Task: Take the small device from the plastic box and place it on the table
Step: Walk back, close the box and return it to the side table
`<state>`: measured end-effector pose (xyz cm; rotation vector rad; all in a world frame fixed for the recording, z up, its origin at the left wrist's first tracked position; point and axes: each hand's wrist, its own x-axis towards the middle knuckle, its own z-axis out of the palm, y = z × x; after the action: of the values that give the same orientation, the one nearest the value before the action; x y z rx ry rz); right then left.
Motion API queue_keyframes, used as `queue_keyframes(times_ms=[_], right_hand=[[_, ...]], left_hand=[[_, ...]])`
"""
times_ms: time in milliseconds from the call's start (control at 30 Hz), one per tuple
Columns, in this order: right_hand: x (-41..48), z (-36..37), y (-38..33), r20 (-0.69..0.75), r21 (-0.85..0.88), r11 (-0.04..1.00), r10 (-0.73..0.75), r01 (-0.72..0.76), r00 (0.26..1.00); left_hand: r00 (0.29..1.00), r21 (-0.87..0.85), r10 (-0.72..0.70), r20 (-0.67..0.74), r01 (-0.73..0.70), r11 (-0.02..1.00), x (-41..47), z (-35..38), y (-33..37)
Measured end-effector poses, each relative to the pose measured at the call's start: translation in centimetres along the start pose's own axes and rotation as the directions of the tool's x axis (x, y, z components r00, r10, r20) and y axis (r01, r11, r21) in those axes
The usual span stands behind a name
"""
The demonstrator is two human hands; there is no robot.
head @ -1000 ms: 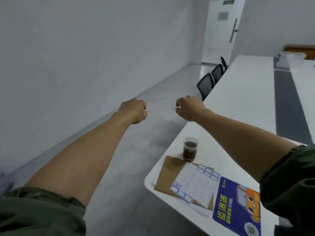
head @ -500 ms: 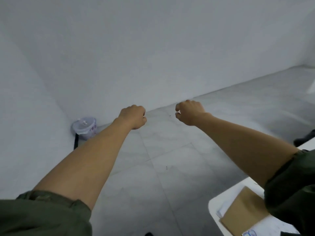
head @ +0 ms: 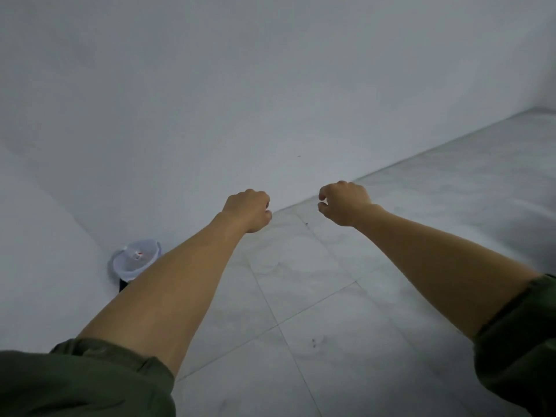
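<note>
Hands [head: 248, 210] empty, no device visible.

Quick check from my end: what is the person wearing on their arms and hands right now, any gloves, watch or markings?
Both forearms are bare. The left hand and right hand carry no gloves, rings, watch or bands that I can see. Dark olive-green fabric sleeves are pushed up in bunched folds near the elbows: left sleeve, right sleeve. No logos or markings show.

Pale grey floor tiles [head: 376, 296] are running out to meet the white wall [head: 210, 100]. A small bin [head: 132, 261] lined with a clear bag is sitting on the floor in the corner, right against the wall. A few dark specks [head: 314, 342] are dotting one tile.
</note>
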<state>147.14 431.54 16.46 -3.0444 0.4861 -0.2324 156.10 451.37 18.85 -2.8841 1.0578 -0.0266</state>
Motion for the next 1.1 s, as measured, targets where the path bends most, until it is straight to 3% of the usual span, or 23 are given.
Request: queue_keyframes(times_ms=[700, 1100], right_hand=[[39.5, 4.2, 27.5, 0.020, -0.020, 0.956, 0.294, -0.293, 0.956], [60.6, 6.2, 42.1, -0.008, -0.042, 0.822, 0.569, -0.568, 0.823]], left_hand=[[0.975, -0.104, 0.224, 0.007, -0.222, 0.969, 52.1, 0.3, 9.1], [0.889, -0.079, 0.458, -0.020, -0.458, 0.885, 84.3, -1.0, 14.6]])
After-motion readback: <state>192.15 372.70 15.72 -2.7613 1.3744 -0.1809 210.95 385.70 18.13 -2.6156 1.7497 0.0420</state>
